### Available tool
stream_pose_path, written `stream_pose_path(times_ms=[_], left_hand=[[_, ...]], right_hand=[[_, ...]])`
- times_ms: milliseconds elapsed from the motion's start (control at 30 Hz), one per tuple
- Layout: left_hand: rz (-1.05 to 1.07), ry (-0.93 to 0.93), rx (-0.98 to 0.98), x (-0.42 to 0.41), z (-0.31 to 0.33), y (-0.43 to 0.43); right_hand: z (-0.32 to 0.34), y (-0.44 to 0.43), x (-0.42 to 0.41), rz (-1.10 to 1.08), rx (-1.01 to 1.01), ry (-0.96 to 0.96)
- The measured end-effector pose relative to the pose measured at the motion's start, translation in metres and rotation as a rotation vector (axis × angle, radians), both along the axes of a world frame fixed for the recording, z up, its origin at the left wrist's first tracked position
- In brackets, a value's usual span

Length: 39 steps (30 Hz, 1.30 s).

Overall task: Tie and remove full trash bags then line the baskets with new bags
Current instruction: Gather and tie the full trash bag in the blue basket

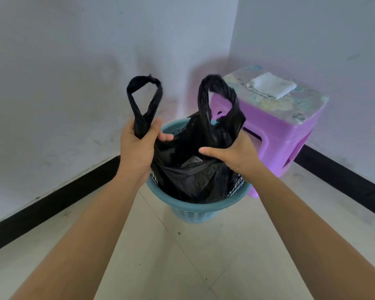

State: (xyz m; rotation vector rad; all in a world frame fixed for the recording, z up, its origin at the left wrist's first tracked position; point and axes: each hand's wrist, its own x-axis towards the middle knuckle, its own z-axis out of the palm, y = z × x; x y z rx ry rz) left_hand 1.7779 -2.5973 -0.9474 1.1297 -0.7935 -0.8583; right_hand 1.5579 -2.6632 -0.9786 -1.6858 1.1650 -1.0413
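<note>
The left hand (136, 146) is closed around the base of one handle loop of the black trash bag (191, 176), and the right hand (234, 153) is clamped on the bag's plastic below the other loop; the hands are held apart, both loops standing upright above them. The bag is seated in the blue basket (195, 210), which stands on the tiled floor (182, 256) in a room corner. Just beside the basket, a purple stool (277, 128) is topped by a folded white cloth (271, 85).
</note>
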Motion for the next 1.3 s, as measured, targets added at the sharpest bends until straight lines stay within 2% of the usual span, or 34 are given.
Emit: stream_pose_path(times_ms=[100, 233, 367, 467, 533, 667, 733, 800, 867, 933, 1033, 1200, 1233, 1300], left_hand=[[-0.045, 0.247, 0.082, -0.005, -0.001, -0.002], [-0.055, 0.370, 0.161, -0.004, 0.002, -0.002], [-0.118, 0.359, 0.166, -0.005, 0.001, -0.003], [-0.211, 0.283, 0.108, -0.010, 0.007, -0.002], [-0.257, 0.131, 0.064, -0.014, 0.010, 0.001], [-0.386, -0.166, -0.005, -0.024, 0.018, 0.006], [-0.435, -0.247, -0.045, -0.033, 0.021, 0.008], [-0.352, -0.237, -0.027, -0.041, 0.022, 0.006], [-0.227, -0.141, 0.014, -0.043, 0.023, 0.003], [-0.150, 0.017, 0.018, -0.035, 0.021, -0.002], [-0.045, 0.247, 0.056, -0.020, 0.014, -0.004], [-0.118, 0.396, 0.141, -0.021, 0.010, 0.000], [-0.136, 0.410, 0.142, -0.020, 0.010, 0.000], [-0.173, 0.454, 0.118, -0.016, 0.013, -0.001]], right_hand=[[0.002, 0.001, 0.003, -0.013, 0.014, 0.053], [0.002, 0.005, -0.001, -0.050, 0.123, 0.073], [-0.001, 0.009, -0.005, -0.136, 0.184, 0.025], [0.000, 0.009, -0.007, -0.021, 0.163, 0.239], [0.006, 0.009, -0.007, 0.066, 0.135, 0.413], [0.019, 0.014, 0.004, 0.111, -0.170, 0.888], [0.022, 0.023, 0.010, 0.125, -0.352, 1.008], [0.022, 0.031, 0.015, 0.182, -0.494, 1.088], [0.018, 0.035, 0.016, 0.236, -0.596, 1.129], [0.014, 0.034, 0.012, 0.280, -0.585, 1.035], [0.006, 0.029, -0.004, 0.321, -0.438, 0.710], [0.004, 0.031, -0.019, 0.282, -0.463, 0.504], [0.005, 0.034, -0.017, 0.283, -0.405, 0.421], [0.012, 0.041, -0.014, 0.211, -0.128, 0.125]])
